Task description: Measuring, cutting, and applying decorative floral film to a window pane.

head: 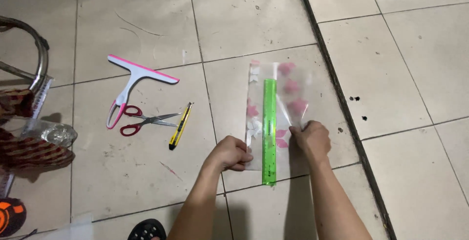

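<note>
On the floor (146, 181), your left hand (233, 153) and right hand (312, 140) press flat on the film (288, 98) beside the ruler (269, 130), gripping nothing, uncut yet, knife (180, 126) untouched.

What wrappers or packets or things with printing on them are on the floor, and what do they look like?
Clear plastic sheet: flat on the tiled floor, rectangular, with pink and white flower shapes; the left hand and right hand press on its near end.
Green ruler: lying lengthwise on the sheet, long, with tiny printed marks.
Clear crinkly plastic: far left edge, shiny; what it is cannot be told.
</note>
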